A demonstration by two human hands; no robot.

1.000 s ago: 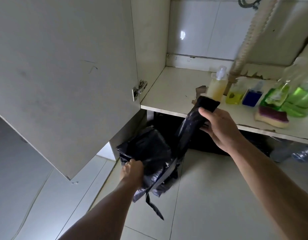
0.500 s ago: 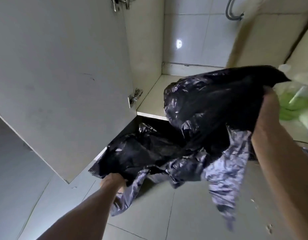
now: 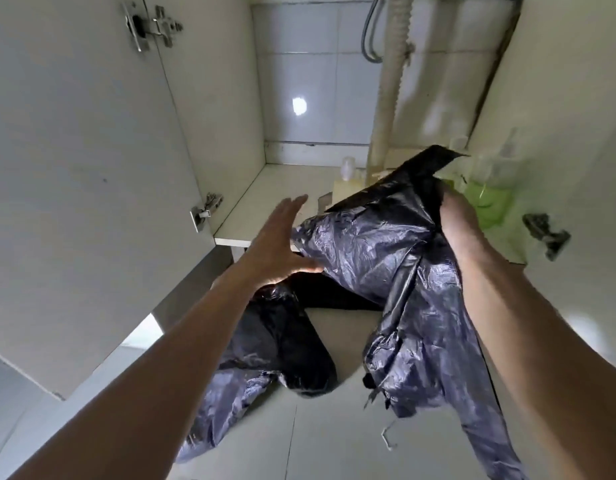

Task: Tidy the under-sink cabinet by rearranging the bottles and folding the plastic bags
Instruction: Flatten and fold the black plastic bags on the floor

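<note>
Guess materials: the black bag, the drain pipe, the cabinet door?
Bag: thin plastic film, glossy; sharp crinkles with grey-blue sheen, hangs limp from the right hand.
Pipe: pale flexible plastic, matte, likely corrugated; ribbed outline near the top.
Door: probably laminated board, smooth off-white, faint scuffs; metal hinges screwed to it. Core not visible.

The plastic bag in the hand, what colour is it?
Black and shiny; the plastic bag shows in the head view.

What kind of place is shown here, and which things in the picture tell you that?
Probably the cabinet under a sink, in a tiled room. A corrugated drain pipe runs down inside the cabinet, green detergent bottles stand on its shelf, and the door hangs open on hinges.
</note>
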